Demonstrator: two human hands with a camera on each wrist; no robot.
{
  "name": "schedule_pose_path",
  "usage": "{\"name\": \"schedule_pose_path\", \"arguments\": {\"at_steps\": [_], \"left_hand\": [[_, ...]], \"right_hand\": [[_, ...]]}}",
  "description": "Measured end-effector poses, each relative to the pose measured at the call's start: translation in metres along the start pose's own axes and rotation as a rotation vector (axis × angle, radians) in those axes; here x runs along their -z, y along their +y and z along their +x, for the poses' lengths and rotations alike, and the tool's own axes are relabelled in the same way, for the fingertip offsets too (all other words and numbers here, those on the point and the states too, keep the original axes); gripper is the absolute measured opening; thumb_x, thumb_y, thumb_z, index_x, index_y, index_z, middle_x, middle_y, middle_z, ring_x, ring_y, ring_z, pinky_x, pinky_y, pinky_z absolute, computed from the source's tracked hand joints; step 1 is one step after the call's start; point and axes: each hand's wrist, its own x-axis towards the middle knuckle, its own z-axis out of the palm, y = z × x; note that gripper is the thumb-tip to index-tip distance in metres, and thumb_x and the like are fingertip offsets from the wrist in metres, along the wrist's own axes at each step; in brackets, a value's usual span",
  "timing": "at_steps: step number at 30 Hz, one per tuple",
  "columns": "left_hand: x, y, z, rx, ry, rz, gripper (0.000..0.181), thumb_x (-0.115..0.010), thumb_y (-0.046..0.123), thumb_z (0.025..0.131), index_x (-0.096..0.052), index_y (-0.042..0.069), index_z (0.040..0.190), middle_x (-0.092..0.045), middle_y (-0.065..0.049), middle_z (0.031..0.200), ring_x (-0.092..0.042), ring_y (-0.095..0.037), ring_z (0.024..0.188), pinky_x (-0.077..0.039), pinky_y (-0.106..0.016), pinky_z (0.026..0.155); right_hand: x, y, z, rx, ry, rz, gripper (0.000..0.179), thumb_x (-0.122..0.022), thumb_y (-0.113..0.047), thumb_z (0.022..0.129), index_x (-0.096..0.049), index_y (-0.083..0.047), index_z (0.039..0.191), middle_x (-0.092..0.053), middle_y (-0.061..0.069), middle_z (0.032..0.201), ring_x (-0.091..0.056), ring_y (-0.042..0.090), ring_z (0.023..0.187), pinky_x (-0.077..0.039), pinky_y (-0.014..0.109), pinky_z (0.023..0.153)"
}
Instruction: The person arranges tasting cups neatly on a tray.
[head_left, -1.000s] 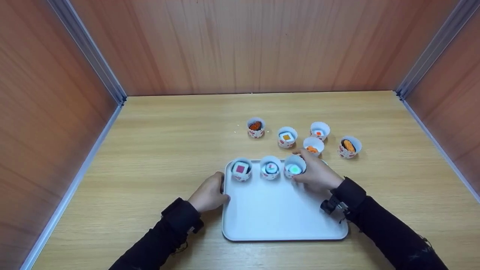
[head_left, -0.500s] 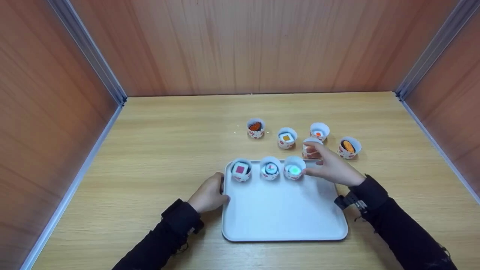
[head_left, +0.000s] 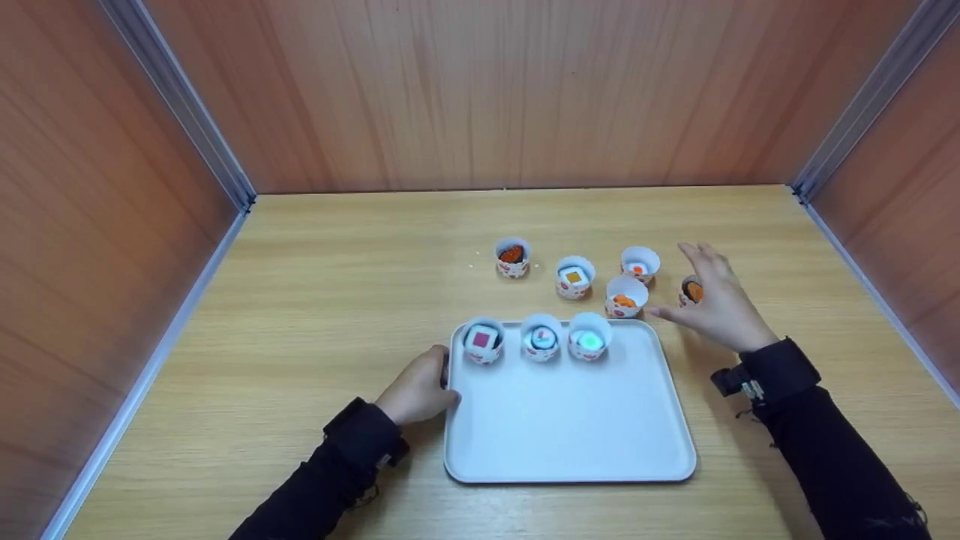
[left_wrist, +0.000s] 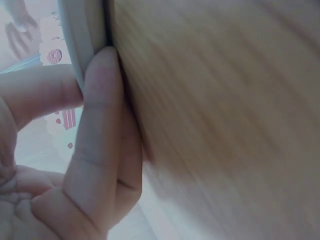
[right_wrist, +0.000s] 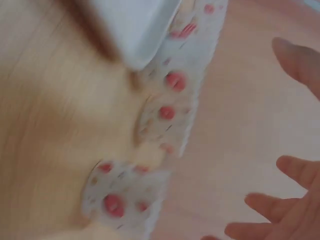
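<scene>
My left hand grips the left rim of a white tray, thumb on top and fingers at the outer edge; the left wrist view shows the fingers pinching that rim. Along the tray's far edge stand three paper cups: one with a white and magenta square piece, one with a round pale piece, and one with a glowing green piece. My right hand is spread and holds nothing, above the table right of the tray. It partly covers a cup with an orange piece.
Beyond the tray stand more paper cups: one with red-brown contents, one with a white and yellow square, one with an orange dot, one with orange pieces. Wood panels wall the table on three sides.
My right hand has let go of the cup with the green piece on the tray and moved right, off the tray, toward the cup with the orange piece. My left hand has stayed put.
</scene>
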Motion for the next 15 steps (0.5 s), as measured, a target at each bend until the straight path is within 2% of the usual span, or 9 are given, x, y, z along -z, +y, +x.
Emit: {"name": "schedule_pose_path", "arguments": {"at_steps": [2, 5, 11, 15], "left_hand": [[0.000, 0.000, 0.001, 0.002, 0.000, -0.002, 0.056, -0.067, -0.007, 0.078, -0.046, -0.007, 0.130, -0.059, -0.013, 0.100, -0.057, -0.024, 0.091, -0.055, -0.035, 0.078], [0.000, -0.001, 0.001, -0.012, 0.006, 0.010, 0.058, -0.067, -0.006, 0.077, -0.046, -0.008, 0.131, -0.060, -0.013, 0.100, -0.057, -0.023, 0.091, -0.054, -0.035, 0.080], [0.000, 0.000, 0.001, -0.028, 0.010, 0.031, 0.058, -0.067, -0.005, 0.077, -0.046, -0.008, 0.131, -0.060, -0.013, 0.101, -0.057, -0.024, 0.093, -0.054, -0.037, 0.084], [0.000, 0.000, 0.000, -0.026, 0.006, 0.036, 0.057, -0.066, -0.004, 0.079, -0.046, -0.007, 0.132, -0.061, -0.013, 0.103, -0.058, -0.024, 0.094, -0.054, -0.037, 0.084]], "right_hand": [[0.001, 0.009, 0.002, -0.056, -0.016, -0.001, 0.113, -0.078, -0.050, 0.077, -0.009, -0.010, 0.158, 0.000, 0.031, 0.160, -0.004, 0.056, 0.144, -0.019, 0.078, 0.105], [0.000, 0.021, 0.003, -0.127, -0.042, 0.015, 0.113, -0.078, -0.042, 0.080, -0.003, -0.008, 0.158, 0.002, 0.033, 0.159, -0.008, 0.057, 0.142, -0.020, 0.076, 0.106], [-0.002, 0.033, 0.005, -0.216, -0.062, 0.030, 0.104, -0.073, -0.028, 0.084, -0.002, 0.000, 0.156, -0.011, 0.041, 0.151, -0.026, 0.056, 0.135, -0.027, 0.069, 0.108], [-0.003, 0.038, 0.006, -0.240, -0.089, 0.031, 0.097, -0.069, -0.024, 0.087, -0.005, 0.003, 0.155, -0.018, 0.043, 0.148, -0.031, 0.055, 0.132, -0.029, 0.067, 0.108]]}}
